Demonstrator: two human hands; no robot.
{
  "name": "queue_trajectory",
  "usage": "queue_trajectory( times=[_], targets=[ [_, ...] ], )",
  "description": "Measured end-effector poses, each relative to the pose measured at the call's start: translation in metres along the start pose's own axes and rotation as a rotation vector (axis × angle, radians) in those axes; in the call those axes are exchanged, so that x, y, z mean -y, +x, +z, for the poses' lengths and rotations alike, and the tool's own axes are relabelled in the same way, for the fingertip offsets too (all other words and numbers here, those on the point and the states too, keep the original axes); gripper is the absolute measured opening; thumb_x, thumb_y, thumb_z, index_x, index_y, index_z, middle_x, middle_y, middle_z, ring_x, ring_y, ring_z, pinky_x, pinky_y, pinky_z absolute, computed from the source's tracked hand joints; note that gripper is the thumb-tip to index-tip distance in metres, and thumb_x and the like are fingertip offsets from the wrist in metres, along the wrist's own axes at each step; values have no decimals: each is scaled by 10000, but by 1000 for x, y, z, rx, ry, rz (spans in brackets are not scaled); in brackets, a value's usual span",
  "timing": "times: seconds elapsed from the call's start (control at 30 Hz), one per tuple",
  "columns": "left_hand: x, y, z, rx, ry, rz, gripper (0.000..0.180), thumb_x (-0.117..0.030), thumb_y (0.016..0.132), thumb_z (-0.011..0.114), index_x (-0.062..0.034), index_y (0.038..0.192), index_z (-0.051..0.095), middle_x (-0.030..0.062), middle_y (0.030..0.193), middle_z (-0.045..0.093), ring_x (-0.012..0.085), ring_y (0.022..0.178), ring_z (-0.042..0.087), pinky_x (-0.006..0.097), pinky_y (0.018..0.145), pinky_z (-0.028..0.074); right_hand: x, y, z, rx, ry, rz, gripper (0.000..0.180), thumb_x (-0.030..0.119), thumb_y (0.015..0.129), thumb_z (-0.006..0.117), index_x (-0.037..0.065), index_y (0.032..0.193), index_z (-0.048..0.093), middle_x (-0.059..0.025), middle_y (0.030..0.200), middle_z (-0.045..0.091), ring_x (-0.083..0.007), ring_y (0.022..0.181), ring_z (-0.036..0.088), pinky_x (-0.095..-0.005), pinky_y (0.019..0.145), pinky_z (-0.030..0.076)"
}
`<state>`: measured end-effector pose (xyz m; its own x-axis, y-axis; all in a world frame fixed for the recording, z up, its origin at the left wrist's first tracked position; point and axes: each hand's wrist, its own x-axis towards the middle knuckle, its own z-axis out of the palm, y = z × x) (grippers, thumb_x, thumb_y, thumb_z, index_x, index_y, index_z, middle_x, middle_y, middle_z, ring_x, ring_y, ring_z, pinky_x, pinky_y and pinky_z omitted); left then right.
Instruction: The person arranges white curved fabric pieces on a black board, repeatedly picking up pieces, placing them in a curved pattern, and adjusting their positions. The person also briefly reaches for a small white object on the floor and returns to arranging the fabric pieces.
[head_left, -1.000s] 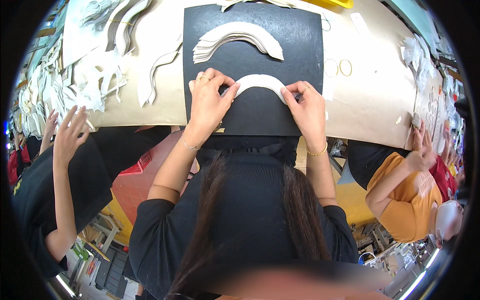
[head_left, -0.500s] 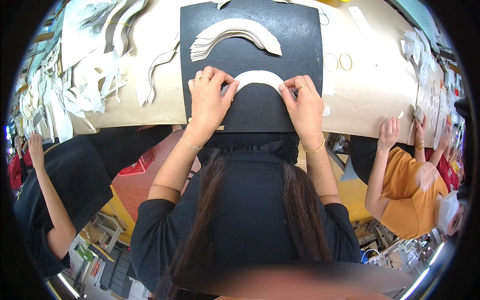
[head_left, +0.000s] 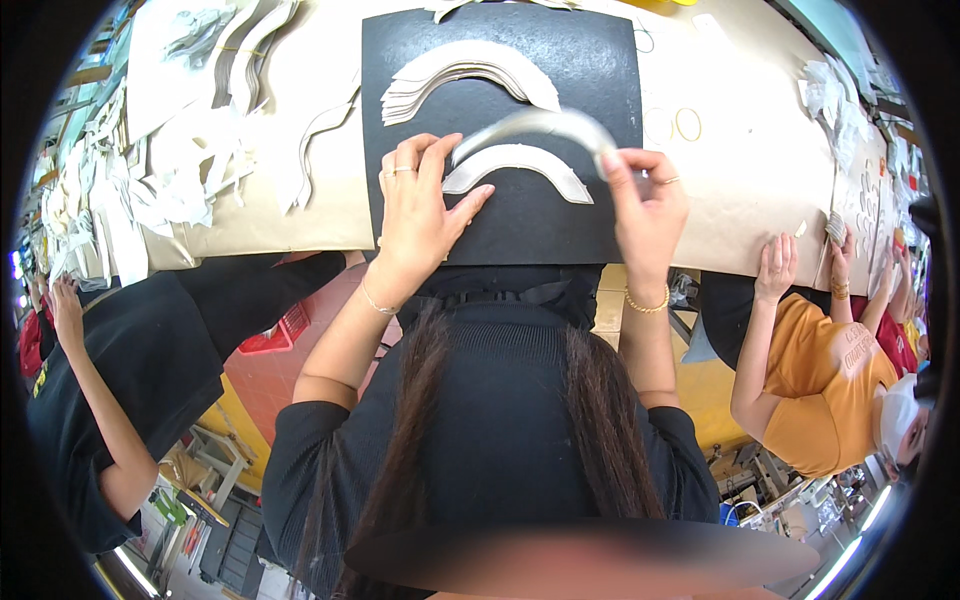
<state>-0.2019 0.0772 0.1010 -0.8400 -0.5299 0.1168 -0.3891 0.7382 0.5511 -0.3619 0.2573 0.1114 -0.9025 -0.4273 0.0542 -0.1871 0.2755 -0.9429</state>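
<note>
On the black board (head_left: 540, 235) lies a curved white piece (head_left: 520, 157), arched away from me. Over its far edge hangs a second curved pale strip (head_left: 540, 122), smeared by motion. The thumb and fingers of my right hand (head_left: 648, 205) pinch the strip's right end. My left hand (head_left: 415, 205) is at the left end of the white piece, thumb and fingers spread apart. Its fingertips come close to the strip's left end; whether they touch it I cannot tell. Farther off on the board rests a stack of similar curved pieces (head_left: 470, 65).
Brown paper (head_left: 740, 200) covers the table. Wavy strips (head_left: 318, 130) and loose white scraps (head_left: 195, 170) lie to the left. At right are a rubber band (head_left: 688, 125) and clear plastic (head_left: 828, 95). Co-workers sit on both sides; one wears an orange shirt (head_left: 820, 390).
My right hand has moved right and lifted a curved strip off the white piece, which now shows beneath it. My left hand's thumb and fingers have parted.
</note>
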Motion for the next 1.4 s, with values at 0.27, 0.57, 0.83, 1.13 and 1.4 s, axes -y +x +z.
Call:
queue_trajectory(
  times=[0.27,0.57,0.83,1.13,1.4],
  targets=[
    [-29,-19,47,236,69,248,849,-472,885,700,-23,1520,359,233,1625,228,410,1513,200,627,1186,157,-25,44,-12,-47,-310,77,227,176,921,734,8,1051,656,-92,887,677,-181,811,654,-297,756,507],
    [-26,-25,61,207,232,238,768,-583,918,590,-131,1514,416,139,1646,225,352,1528,162,668,1174,121,-14,-1,13,30,-714,-251,488,432,889,719,128,1260,629,-84,901,548,-271,801,585,-405,713,460],
    [-27,-25,64,212,254,227,793,-615,904,582,-162,1531,407,121,1662,196,336,1548,104,752,1117,101,-38,-15,20,42,-1031,-241,438,325,948,674,263,1370,576,-58,1038,539,-231,983,510,-443,905,294],
    [-30,-24,64,221,252,224,650,-585,923,583,-331,1505,442,142,1667,166,407,1541,64,789,1080,110,-29,-13,23,7,-895,-312,466,352,929,677,263,1373,570,-85,1067,512,-272,977,472,-455,839,295],
    [-34,-22,59,254,206,218,608,-541,918,627,-363,1479,477,192,1664,131,461,1527,63,817,1054,90,-23,5,12,-115,-933,-239,481,248,918,700,186,1375,564,-145,1099,500,-320,997,497,-494,877,389]
  ],
)
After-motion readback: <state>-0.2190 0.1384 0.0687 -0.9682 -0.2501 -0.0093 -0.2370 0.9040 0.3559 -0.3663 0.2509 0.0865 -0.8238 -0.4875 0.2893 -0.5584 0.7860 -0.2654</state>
